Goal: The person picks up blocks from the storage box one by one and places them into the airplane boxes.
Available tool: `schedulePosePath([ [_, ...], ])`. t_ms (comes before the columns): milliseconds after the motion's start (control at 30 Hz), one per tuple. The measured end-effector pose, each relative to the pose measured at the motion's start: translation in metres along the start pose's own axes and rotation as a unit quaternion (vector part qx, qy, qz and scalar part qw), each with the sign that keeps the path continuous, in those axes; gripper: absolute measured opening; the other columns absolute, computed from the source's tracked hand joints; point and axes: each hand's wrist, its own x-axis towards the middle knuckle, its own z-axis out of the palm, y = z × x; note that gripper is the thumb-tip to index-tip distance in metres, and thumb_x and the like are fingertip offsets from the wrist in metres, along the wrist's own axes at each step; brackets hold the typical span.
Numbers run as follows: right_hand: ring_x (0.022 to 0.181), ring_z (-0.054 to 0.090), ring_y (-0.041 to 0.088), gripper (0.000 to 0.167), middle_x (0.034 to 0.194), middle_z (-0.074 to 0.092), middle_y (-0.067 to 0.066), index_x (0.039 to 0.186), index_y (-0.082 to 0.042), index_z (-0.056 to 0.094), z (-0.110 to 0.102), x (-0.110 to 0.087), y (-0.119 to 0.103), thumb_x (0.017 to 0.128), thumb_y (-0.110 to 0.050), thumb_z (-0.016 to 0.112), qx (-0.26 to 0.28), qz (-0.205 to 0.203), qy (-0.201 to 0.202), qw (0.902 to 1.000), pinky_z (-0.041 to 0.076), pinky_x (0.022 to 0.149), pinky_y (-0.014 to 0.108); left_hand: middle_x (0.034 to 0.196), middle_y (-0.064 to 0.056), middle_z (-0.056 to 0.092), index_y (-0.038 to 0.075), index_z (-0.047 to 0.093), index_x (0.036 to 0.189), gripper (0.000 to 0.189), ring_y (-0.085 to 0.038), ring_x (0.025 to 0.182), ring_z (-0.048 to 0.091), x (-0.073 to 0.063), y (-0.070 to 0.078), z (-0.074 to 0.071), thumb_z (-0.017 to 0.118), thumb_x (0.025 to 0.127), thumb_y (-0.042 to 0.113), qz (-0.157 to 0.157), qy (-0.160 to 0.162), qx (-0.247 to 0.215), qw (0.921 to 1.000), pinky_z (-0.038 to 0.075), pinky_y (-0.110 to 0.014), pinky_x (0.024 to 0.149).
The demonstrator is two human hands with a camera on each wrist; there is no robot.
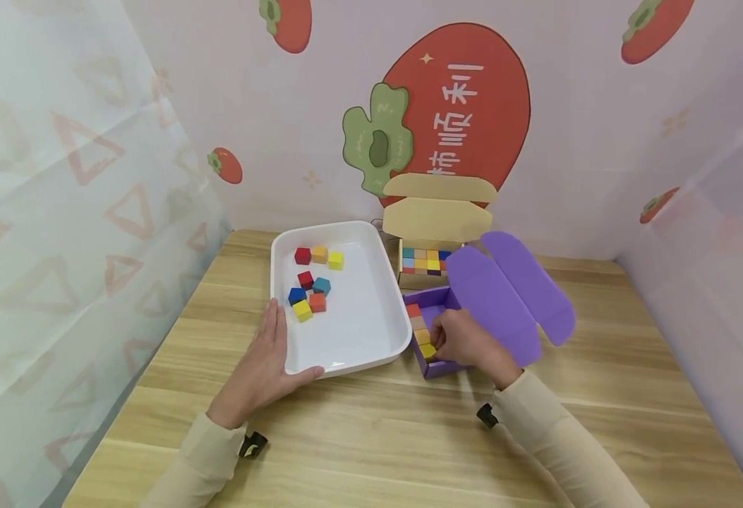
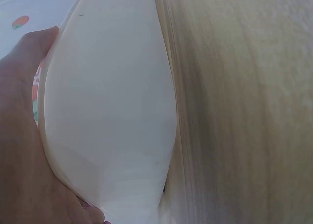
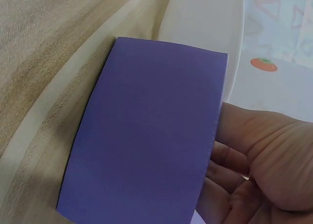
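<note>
My left hand point(image 1: 263, 370) rests against the near left corner of a white tray point(image 1: 371, 310), its fingers along the left rim and thumb at the front rim. Red, orange, yellow, blue and teal blocks lie on the left side of that tray. To its right stands an open purple box point(image 1: 442, 370). My right hand point(image 1: 463, 337) reaches into it and pinches a yellow block point(image 1: 428, 351) at the near left corner. Behind this block, orange, tan and red blocks line the box's left wall. The purple box wall point(image 3: 146, 126) hides the fingertips in the right wrist view.
Behind the purple box, a tan cardboard box point(image 1: 400, 264) with its lid point(image 1: 437, 219) up holds rows of coloured blocks. The purple lid point(image 1: 498, 303) leans out to the right. All stand on a wooden table point(image 1: 371, 437) before a patterned wall cloth point(image 1: 574, 141).
</note>
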Motion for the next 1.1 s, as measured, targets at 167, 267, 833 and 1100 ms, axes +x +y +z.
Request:
schedulePosePath([
  [167,0.063,0.061,0.007,0.021,0.069,0.069,0.001,0.076,-0.003,0.071,0.001,0.002,-0.001,0.072,0.009,0.087,-0.015,-0.001,-0.004,0.9999,0.054,0.057,0.021,0.179,-0.017,-0.008,0.001,0.0,0.169,0.14,-0.043,0.165,0.005,0.0,0.0,0.0,0.068,0.078,0.083,0.001,0.003,0.002,1.0,0.037,-0.066,0.12],
  [267,0.063,0.061,0.008,0.023,0.069,0.068,0.001,0.075,-0.003,0.07,0.001,0.003,-0.002,0.072,0.006,0.091,-0.018,0.004,-0.01,0.9998,0.054,0.057,0.021,0.179,-0.017,-0.007,0.001,0.0,0.169,0.14,-0.043,0.165,0.005,0.001,-0.001,0.0,0.068,0.078,0.084,0.001,0.003,0.002,1.0,0.037,-0.066,0.12],
  [833,0.075,0.07,0.02,0.018,0.085,0.077,0.011,0.088,0.002,0.078,-0.043,0.037,-0.053,0.086,-0.012,0.088,-0.015,0.035,0.029,0.9988,0.061,0.069,0.035,0.179,-0.018,-0.008,0.0,0.001,0.168,0.14,-0.043,0.165,0.005,0.001,0.0,-0.001,0.067,0.079,0.084,0.001,0.002,0.006,1.0,0.036,-0.065,0.121],
  [1100,0.095,0.073,0.023,0.03,0.105,0.079,0.013,0.11,0.003,0.078,-0.046,0.081,-0.077,0.09,-0.018,0.085,-0.005,0.037,0.021,0.9991,0.063,0.086,0.036,0.179,-0.017,-0.009,0.0,0.0,0.169,0.141,-0.042,0.165,0.005,0.002,-0.001,0.001,0.067,0.078,0.085,-0.004,-0.003,0.008,1.0,0.035,-0.065,0.122],
])
